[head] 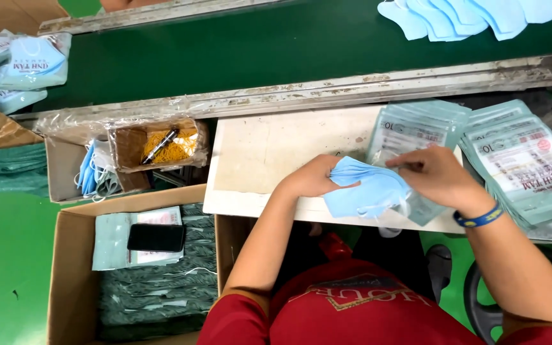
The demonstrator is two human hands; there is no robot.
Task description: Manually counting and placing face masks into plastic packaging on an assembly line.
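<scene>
A stack of light-blue face masks is held over the front edge of the white table, approx. at its middle. The stack's left end is gripped by the left hand, fingers curled round it. The right hand is closed on the stack's right end and on a see-through pouch w/ its lower corner jutting past the table edge; a blue wristband is worn on that wrist.

Just behind the hands, a pile of printed pouches lies on the table, and a 2nd, bigger pile is fanned out to the right, overhanging the table's right front corner. The left half of the table is bare, so open room is found there.

Behind the table, a scuffed metal rail marks the near edge of a green conveyor belt; more blue masks lie at its far right. Left of the table, a small box w/ yellow rubber bands and a pen is seen, touching a tray of loose masks. Below, an open cardboard carton is packed w/ filled packs; a black phone rests on top, near the carton's back edge. The carton's right wall sits close to the person's left forearm.
</scene>
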